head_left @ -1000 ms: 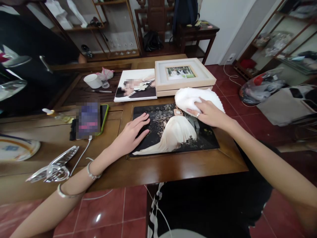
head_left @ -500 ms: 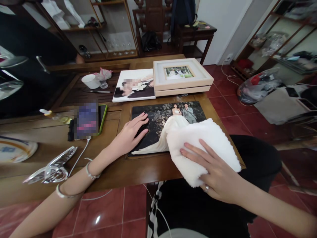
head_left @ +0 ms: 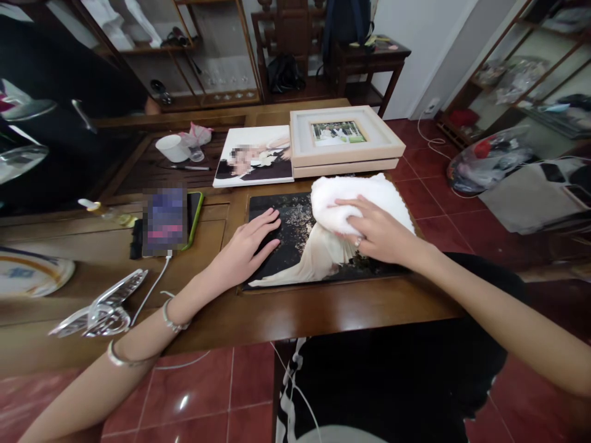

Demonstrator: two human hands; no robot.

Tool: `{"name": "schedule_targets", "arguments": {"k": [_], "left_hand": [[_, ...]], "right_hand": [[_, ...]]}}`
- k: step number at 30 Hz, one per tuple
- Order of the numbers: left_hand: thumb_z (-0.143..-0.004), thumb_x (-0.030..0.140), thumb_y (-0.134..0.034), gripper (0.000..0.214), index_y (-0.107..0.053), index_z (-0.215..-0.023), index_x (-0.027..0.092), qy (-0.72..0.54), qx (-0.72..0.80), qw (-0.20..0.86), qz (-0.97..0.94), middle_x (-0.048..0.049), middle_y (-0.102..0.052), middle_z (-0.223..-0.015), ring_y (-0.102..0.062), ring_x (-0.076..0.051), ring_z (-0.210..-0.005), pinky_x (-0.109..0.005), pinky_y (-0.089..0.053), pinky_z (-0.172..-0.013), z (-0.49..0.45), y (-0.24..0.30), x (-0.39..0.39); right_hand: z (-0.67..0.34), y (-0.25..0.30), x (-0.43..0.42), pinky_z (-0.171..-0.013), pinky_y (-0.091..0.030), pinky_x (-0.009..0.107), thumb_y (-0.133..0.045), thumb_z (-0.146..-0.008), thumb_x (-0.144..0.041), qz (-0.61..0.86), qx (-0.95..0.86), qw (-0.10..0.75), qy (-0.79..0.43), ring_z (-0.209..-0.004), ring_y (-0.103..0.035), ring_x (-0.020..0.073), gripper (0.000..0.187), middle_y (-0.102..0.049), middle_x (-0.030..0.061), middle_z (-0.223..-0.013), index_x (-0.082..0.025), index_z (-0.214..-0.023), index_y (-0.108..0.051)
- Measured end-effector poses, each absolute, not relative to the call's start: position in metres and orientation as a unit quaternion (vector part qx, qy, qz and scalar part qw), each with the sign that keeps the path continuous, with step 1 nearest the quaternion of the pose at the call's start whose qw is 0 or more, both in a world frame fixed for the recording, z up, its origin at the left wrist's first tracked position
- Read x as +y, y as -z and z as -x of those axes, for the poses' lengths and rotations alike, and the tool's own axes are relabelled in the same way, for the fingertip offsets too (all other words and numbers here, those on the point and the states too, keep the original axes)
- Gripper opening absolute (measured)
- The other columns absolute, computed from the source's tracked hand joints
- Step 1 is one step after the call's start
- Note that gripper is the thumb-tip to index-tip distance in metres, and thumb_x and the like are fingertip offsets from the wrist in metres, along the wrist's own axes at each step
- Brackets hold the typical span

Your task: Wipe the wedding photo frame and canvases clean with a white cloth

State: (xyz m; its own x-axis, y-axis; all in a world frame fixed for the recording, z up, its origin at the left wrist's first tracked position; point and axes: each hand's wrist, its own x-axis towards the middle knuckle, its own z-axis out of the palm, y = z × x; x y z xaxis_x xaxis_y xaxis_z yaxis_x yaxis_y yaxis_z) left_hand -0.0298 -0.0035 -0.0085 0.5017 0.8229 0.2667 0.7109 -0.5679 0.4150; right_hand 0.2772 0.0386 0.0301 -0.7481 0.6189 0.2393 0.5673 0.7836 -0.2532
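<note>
A dark photo print [head_left: 295,258] of a couple lies flat on the wooden table [head_left: 295,311] in front of me. My left hand [head_left: 247,243] rests flat on the print's left part, fingers spread. My right hand [head_left: 376,231] presses a white fluffy cloth [head_left: 355,197] onto the print's upper right area, covering the two figures. A ring shows on that hand.
Behind the print lie a canvas photo [head_left: 253,157] and a light wooden framed picture [head_left: 344,138]. A phone [head_left: 168,221] with a cable, a silver clip [head_left: 99,307], a plate [head_left: 28,274] and a white cup [head_left: 173,147] sit to the left. Red floor tiles surround the table.
My right hand swept the cloth from the print's top right down to its near right corner, then back up to the upper middle. My left hand stayed in place.
</note>
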Motion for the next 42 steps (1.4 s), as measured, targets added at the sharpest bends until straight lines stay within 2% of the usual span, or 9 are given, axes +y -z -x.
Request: {"name": "schedule_targets", "arguments": {"k": [5, 8, 13, 17, 23, 28, 34, 36, 42], "left_hand": [[-0.102, 0.036, -0.043, 0.040, -0.052, -0.135, 0.015, -0.226, 0.444, 0.128, -0.857, -0.0158, -0.046, -0.150, -0.035, -0.027, -0.145, -0.051, -0.032, -0.117, 0.030, 0.008, -0.003], [-0.101, 0.036, -0.043, 0.040, -0.052, -0.135, 0.016, -0.230, 0.446, 0.131, -0.855, -0.0153, -0.047, -0.149, -0.036, -0.027, -0.144, -0.051, -0.033, -0.117, 0.030, 0.009, -0.003], [-0.101, 0.037, -0.044, 0.040, -0.053, -0.134, 0.016, -0.233, 0.447, 0.127, -0.854, -0.0154, -0.049, -0.148, -0.038, -0.028, -0.143, -0.052, -0.034, -0.116, 0.029, 0.011, -0.002], [-0.101, 0.037, -0.044, 0.040, -0.053, -0.133, 0.015, -0.232, 0.449, 0.124, -0.854, -0.0161, -0.049, -0.148, -0.038, -0.028, -0.143, -0.051, -0.033, -0.117, 0.029, 0.011, -0.002], [-0.101, 0.037, -0.044, 0.040, -0.053, -0.133, 0.014, -0.233, 0.447, 0.128, -0.854, -0.0167, -0.049, -0.147, -0.038, -0.028, -0.143, -0.052, -0.034, -0.116, 0.029, 0.010, -0.001], [-0.101, 0.037, -0.044, 0.040, -0.054, -0.132, 0.014, -0.234, 0.444, 0.126, -0.855, -0.0170, -0.050, -0.147, -0.038, -0.029, -0.143, -0.051, -0.034, -0.117, 0.029, 0.011, -0.002], [-0.101, 0.036, -0.045, 0.040, -0.054, -0.133, 0.014, -0.239, 0.442, 0.126, -0.855, -0.0168, -0.049, -0.147, -0.038, -0.029, -0.143, -0.051, -0.033, -0.117, 0.031, 0.013, -0.002], [-0.101, 0.036, -0.045, 0.040, -0.054, -0.133, 0.014, -0.239, 0.441, 0.125, -0.856, -0.0162, -0.050, -0.147, -0.038, -0.028, -0.143, -0.051, -0.034, -0.117, 0.031, 0.013, -0.002], [-0.101, 0.035, -0.045, 0.040, -0.053, -0.133, 0.012, -0.235, 0.442, 0.120, -0.857, -0.0174, -0.050, -0.147, -0.039, -0.027, -0.143, -0.051, -0.034, -0.117, 0.030, 0.010, -0.003]], "right_hand": [[-0.268, -0.033, 0.070, -0.101, -0.044, 0.055, -0.041, -0.097, -0.037, 0.365, -0.914, 0.160, -0.078, -0.116, -0.056, 0.0351, 0.035, -0.066, 0.0174, -0.117, -0.016, -0.090, -0.068], [-0.268, -0.031, 0.064, -0.105, -0.040, 0.059, -0.045, -0.094, -0.031, 0.372, -0.910, 0.166, -0.075, -0.121, -0.054, 0.0352, 0.028, -0.065, 0.0167, -0.122, -0.017, -0.091, -0.069], [-0.272, -0.026, 0.009, -0.113, -0.027, 0.067, -0.056, -0.081, -0.014, 0.308, -0.938, 0.141, -0.069, -0.137, -0.043, 0.0373, 0.016, -0.057, 0.0201, -0.138, -0.015, -0.085, -0.071], [-0.274, -0.028, -0.047, -0.115, -0.024, 0.067, -0.061, -0.078, -0.015, 0.252, -0.955, 0.124, -0.097, -0.140, -0.039, 0.0382, 0.012, -0.054, 0.0165, -0.143, -0.017, -0.077, -0.073], [-0.275, -0.033, -0.071, -0.116, -0.023, 0.065, -0.066, -0.076, -0.017, 0.216, -0.964, 0.100, -0.118, -0.142, -0.036, 0.0380, 0.010, -0.052, 0.0168, -0.145, -0.016, -0.082, -0.074], [-0.275, -0.035, -0.042, -0.116, -0.027, 0.063, -0.061, -0.082, -0.017, 0.245, -0.955, 0.112, -0.126, -0.140, -0.040, 0.0330, 0.013, -0.053, 0.0133, -0.144, -0.018, -0.087, -0.074], [-0.271, -0.029, 0.018, -0.112, -0.033, 0.062, -0.059, -0.082, -0.013, 0.297, -0.941, 0.142, -0.075, -0.133, -0.048, 0.0349, 0.018, -0.057, 0.0232, -0.136, -0.012, -0.095, -0.072], [-0.270, -0.028, 0.038, -0.109, -0.037, 0.060, -0.057, -0.083, -0.015, 0.316, -0.936, 0.144, -0.060, -0.129, -0.051, 0.0355, 0.020, -0.059, 0.0218, -0.134, -0.013, -0.097, -0.071], [-0.266, -0.031, 0.073, -0.096, -0.048, 0.050, -0.048, -0.093, -0.026, 0.367, -0.917, 0.152, -0.042, -0.110, -0.059, 0.0338, 0.027, -0.069, 0.0191, -0.110, -0.011, -0.095, -0.071]]}}
